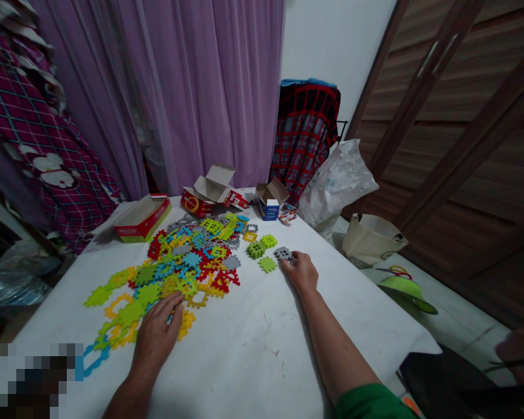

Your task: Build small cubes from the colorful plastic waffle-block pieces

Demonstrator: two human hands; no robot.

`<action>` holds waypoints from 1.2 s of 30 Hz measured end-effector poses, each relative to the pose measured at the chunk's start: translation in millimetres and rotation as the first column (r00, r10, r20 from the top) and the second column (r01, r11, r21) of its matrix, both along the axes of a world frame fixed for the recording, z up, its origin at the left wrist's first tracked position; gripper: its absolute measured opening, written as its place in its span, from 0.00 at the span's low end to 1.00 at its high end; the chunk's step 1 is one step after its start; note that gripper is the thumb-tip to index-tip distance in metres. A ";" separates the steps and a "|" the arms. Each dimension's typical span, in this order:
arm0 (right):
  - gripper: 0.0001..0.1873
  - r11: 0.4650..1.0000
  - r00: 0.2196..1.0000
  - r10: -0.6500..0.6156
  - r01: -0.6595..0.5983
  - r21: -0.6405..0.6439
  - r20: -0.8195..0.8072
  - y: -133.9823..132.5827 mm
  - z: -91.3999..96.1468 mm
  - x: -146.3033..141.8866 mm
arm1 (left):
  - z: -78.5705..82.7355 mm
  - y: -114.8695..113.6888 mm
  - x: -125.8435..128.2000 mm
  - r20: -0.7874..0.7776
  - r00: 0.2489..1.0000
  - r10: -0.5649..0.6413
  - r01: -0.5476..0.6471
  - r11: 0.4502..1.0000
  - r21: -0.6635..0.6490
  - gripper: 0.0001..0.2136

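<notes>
Left hand (156,336): palm down on the worktop (253,355), fingers spread flat. The grip is released and clasps nothing.
Left contact: my fingertips lie on yellow and green pieces at the near edge of the tile pile (187,262).
Right hand (303,271): palm down, fingers gently curled. The grip is loose, not closed round anything.
Right contact: my fingertips touch the near edge of the grey tile (283,253), which lies flat on the worktop just beyond the hand.
Tile pile, position: between my two hands and further out, spreading towards the left edge of the worktop.
Tile pile, count: too many and too overlapped to count. Colours are green, yellow, red, blue and grey.
Green tiles (256,250): three, set apart from the pile, just left of the grey tile — two further out, one nearer.
Grey tile, count: one on its own.
Red-and-yellow box (142,218): one, far left of the pile.
Open red carton (205,195): one, behind the pile.
Open blue carton (269,205): one, to the right of the red one.
White bag (337,181): one, beyond the far right corner.
</notes>
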State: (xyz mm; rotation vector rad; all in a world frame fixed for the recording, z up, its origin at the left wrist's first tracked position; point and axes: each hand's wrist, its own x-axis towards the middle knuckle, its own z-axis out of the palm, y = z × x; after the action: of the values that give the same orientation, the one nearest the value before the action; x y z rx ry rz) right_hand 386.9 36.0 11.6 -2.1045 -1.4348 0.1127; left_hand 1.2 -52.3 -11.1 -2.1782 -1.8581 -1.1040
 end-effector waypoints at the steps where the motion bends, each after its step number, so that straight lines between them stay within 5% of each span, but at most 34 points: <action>1: 0.23 1.000 1.000 0.001 -0.001 -0.003 0.004 0.1 0.1 0.1 | 0.2 -0.1 0.1 -0.002 1.000 -0.001 0.001 1.000 -0.001 0.18; 11: 0.23 1.000 1.000 -0.005 0.005 0.001 0.005 3.2 -3.2 1.9 | 0.4 -0.8 2.6 0.022 1.000 0.003 -0.003 1.000 -0.006 0.16; 16: 0.22 0.988 1.000 0.006 -0.003 0.153 -0.020 3.5 -9.0 2.3 | 1.9 -2.3 5.2 0.043 0.999 0.014 -0.014 1.000 -0.015 0.16; 21: 0.15 0.918 0.972 0.229 -0.235 0.318 0.057 -7.2 -7.8 -28.8 | 5.4 -3.6 7.2 0.055 0.998 0.006 -0.004 1.000 -0.028 0.15; 27: 0.14 0.811 0.831 0.518 -0.552 0.192 0.202 -24.2 -0.9 -80.8 | 7.9 -5.4 10.4 0.072 0.997 -0.007 0.008 1.000 -0.011 0.14; 32: 0.14 0.750 0.750 0.606 -0.650 0.126 0.266 -22.6 1.3 -103.8 | 8.6 -7.1 12.7 0.096 0.995 -0.004 0.005 1.000 -0.011 0.13; 36: 0.13 0.755 0.753 0.603 -0.645 0.115 0.263 -12.7 4.7 -123.9 | 9.4 -7.5 12.3 0.147 0.989 0.012 -0.015 1.000 0.014 0.14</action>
State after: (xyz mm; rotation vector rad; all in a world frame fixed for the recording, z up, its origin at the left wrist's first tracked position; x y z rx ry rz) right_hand 263.0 23.4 16.3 -1.4212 -2.1474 0.0009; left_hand 13.5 -59.8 -1.7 -2.1261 -1.9108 -1.3039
